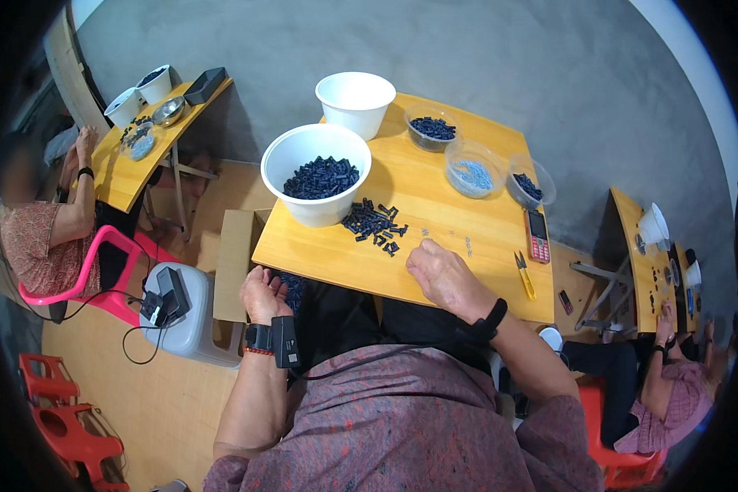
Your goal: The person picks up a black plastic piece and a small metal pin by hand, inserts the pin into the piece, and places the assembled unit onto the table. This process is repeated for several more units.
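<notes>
While the left hand [266, 297] hung just off the near left corner of the worktop [312, 250], its fingers curled inward, the right hand [444, 275] was above the surface near the front edge, its fingers bent toward the palm. Whether either set of fingers was pressed together or pinching anything could not be told. The small dark parts [374, 223] lay in a loose heap to the left of the right hand, just beside a white tub [313, 211] holding many more. Several tiny metal pieces [468, 246] were scattered beyond and to the right of that hand. A second white tub [355, 92] stood behind the first. Along the far right side were three clear bowls: two contained dark parts, and the middle bowl [461, 189] contained pale blue bits. A red phone [538, 238] and yellow-handled snips [526, 279] lay nearer the right edge.
</notes>
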Motion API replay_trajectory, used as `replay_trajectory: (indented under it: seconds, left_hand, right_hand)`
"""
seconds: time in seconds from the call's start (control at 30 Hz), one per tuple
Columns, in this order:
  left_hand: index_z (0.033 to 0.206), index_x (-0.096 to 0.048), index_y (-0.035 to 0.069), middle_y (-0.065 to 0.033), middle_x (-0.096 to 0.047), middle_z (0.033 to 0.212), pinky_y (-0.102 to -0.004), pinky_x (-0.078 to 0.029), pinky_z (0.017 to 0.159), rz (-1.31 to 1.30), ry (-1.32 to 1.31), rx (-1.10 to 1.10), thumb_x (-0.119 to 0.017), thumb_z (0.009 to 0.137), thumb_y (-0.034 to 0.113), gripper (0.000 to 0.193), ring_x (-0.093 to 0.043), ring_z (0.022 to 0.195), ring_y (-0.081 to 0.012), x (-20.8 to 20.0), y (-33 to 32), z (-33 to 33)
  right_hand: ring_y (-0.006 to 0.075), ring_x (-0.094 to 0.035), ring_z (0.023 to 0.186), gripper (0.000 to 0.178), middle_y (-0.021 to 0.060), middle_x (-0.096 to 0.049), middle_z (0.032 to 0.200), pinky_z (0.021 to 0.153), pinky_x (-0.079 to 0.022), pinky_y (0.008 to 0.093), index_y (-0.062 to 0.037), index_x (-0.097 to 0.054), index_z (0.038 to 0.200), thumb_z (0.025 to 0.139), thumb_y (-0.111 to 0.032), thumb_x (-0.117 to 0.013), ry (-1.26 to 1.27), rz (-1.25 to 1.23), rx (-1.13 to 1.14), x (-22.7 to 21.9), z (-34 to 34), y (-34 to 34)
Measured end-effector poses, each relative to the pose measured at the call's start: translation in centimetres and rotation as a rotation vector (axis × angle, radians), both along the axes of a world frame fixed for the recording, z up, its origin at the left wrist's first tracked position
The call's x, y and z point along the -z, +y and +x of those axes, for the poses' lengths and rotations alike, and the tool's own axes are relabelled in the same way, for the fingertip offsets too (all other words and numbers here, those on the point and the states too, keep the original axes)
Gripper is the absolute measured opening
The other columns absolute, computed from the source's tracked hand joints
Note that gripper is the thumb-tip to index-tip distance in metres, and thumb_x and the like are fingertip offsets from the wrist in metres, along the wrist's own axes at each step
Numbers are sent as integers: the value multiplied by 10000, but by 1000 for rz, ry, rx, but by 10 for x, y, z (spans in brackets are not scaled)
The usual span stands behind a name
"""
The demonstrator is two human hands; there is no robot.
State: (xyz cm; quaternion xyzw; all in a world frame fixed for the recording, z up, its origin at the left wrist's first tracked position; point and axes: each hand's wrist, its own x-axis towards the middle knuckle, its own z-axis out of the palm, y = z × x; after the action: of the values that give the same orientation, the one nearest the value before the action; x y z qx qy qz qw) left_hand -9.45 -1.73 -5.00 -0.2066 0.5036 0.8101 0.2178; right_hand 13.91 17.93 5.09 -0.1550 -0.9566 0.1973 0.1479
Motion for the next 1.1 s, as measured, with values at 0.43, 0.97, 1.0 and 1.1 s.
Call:
replay_trajectory:
  seconds: [0.43,0.97,1.0,1.1]
  left_hand:
    - [855,-554,125,22,-537,762,-319,-424,689,-46,-9,-57,-567,940,263,162,-484,668,-117,-6,1,2]
    - [1086,-572,88,7,-560,928,-244,-425,643,-153,161,-101,-589,910,204,212,-497,755,-101,-13,4,8]
    - [1105,-564,76,8,-557,919,-237,-429,648,-222,243,-157,-594,914,173,216,-495,762,-89,-18,6,12]
    - [1120,-555,49,4,-553,914,-238,-448,670,-181,622,-139,-596,918,81,209,-496,791,-67,-27,11,24]
  right_hand:
    - [381,-621,890,133,201,-625,918,782,-503,428,31,-644,951,863,-53,-591,172,-122,122,-7,-34,40]
    - [359,-627,846,95,196,-618,896,772,-506,415,27,-655,889,846,-45,-610,107,-147,80,-3,-50,33]
    - [333,-636,825,90,183,-621,887,744,-510,393,26,-650,903,850,-39,-620,163,-205,98,-7,-47,29]
    - [260,-635,771,67,144,-622,866,685,-499,341,23,-641,906,857,-23,-636,237,-398,64,-20,-36,7]
